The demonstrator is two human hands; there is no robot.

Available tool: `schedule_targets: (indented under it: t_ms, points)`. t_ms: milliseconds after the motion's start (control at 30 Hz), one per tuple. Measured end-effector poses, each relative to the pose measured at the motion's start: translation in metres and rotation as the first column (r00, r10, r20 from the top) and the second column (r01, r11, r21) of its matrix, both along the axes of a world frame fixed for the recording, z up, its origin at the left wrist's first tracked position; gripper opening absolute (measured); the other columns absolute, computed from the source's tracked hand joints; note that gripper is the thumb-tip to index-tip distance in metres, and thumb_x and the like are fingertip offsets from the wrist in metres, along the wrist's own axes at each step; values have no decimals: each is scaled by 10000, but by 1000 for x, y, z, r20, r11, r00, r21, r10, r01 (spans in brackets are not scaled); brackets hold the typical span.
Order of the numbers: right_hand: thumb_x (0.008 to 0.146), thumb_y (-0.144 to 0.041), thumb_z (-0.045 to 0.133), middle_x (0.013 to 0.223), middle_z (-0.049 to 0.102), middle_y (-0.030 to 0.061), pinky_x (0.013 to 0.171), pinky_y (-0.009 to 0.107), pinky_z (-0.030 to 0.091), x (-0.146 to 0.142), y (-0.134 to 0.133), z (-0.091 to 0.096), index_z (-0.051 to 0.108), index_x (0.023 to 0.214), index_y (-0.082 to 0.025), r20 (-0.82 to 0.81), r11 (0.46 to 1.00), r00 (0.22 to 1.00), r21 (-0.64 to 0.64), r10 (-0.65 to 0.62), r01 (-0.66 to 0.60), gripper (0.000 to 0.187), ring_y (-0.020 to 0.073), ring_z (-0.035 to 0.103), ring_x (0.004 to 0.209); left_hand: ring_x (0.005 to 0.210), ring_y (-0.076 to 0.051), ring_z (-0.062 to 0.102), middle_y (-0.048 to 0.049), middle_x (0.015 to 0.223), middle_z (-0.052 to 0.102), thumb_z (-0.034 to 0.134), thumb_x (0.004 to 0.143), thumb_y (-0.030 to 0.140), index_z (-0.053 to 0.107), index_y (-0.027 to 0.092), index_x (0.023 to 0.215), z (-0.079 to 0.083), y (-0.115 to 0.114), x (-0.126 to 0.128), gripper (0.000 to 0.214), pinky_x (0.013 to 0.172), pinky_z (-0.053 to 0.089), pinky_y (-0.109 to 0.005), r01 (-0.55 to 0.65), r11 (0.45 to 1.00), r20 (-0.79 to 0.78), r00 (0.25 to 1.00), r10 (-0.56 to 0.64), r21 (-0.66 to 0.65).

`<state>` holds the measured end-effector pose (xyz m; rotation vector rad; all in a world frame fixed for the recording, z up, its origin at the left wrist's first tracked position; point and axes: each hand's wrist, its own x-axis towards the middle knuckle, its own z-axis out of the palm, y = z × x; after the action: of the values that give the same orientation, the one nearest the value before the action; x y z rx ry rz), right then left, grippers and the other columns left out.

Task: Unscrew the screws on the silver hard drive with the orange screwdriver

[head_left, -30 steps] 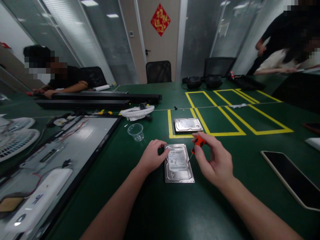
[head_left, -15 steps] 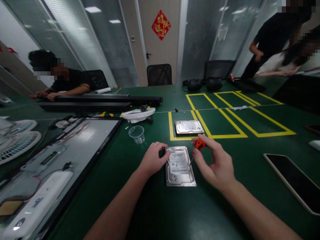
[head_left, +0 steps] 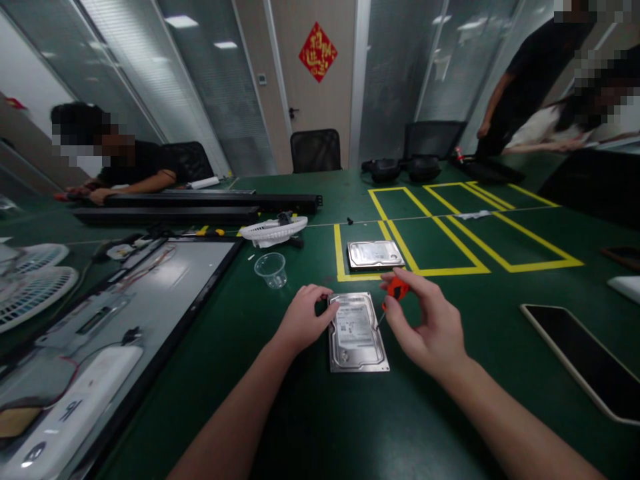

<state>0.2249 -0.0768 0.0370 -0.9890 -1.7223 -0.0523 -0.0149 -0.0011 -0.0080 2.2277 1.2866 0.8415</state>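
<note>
A silver hard drive (head_left: 357, 333) lies flat on the green table in front of me. My left hand (head_left: 303, 318) is curled against its upper left corner, fingers pinching the edge. My right hand (head_left: 425, 321) pinches a small orange-handled screwdriver (head_left: 396, 291), whose thin shaft slants down to the drive's right edge. A second hard drive (head_left: 375, 254) rests just beyond, inside a yellow-taped box (head_left: 341, 253).
A clear plastic cup (head_left: 271, 269) and a white fan grille (head_left: 275, 229) sit to the left. A large opened panel (head_left: 125, 293) fills the left side. A dark tablet (head_left: 580, 357) lies at right. Other people work at the far left and far right.
Both hands stay on the drive and screwdriver; only the camera view has shifted slightly.
</note>
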Motion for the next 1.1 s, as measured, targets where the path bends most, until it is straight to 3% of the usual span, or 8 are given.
schedule_targets:
  t_ms: [267, 500, 733, 967, 1100]
  points:
    - [826, -113, 800, 1138, 683, 93, 874, 397, 599, 2, 4, 6, 610, 1329, -233, 28, 995, 998, 89, -49, 46, 551, 232, 679, 1031, 987, -248, 627, -75, 1043, 695, 670, 944, 321, 717, 193, 1107, 1, 0, 1, 212, 891, 521, -408, 2, 1000, -16, 1000, -2, -1]
    - [885, -64, 684, 1290, 685, 103, 1001, 450, 576, 1, -1, 2, 513, 1457, -260, -56, 999, 998, -40, 31, -33, 628, 235, 716, 1095, 984, -246, 625, -73, 1036, 695, 670, 944, 318, 714, 200, 1103, -1, 0, 1, 203, 897, 519, -414, 2, 1000, -3, 1000, -2, 9]
    - [844, -105, 775, 1153, 680, 102, 887, 400, 600, 0, 4, 9, 604, 1361, -231, 42, 994, 997, 95, -60, 56, 559, 231, 678, 1046, 994, -249, 626, -75, 1046, 696, 665, 947, 326, 713, 199, 1114, 1, 0, 1, 215, 903, 524, -418, -1, 1000, -14, 1000, 1, -1]
    - [919, -83, 636, 1323, 676, 114, 956, 440, 600, 1, -1, 2, 473, 1498, -259, -50, 996, 997, -63, 54, -58, 627, 231, 720, 1085, 996, -253, 632, -78, 1042, 698, 661, 951, 327, 713, 198, 1106, 1, -1, 1, 208, 902, 531, -418, 8, 1000, -3, 1000, -8, 7]
    - [886, -122, 723, 1233, 681, 104, 941, 464, 598, 2, 2, 2, 508, 1456, -270, -21, 1000, 999, -8, 28, -28, 627, 245, 700, 1070, 993, -254, 633, -79, 1043, 699, 665, 949, 329, 714, 204, 1114, 2, -1, 1, 213, 894, 533, -416, 3, 1000, -9, 1000, -3, 8]
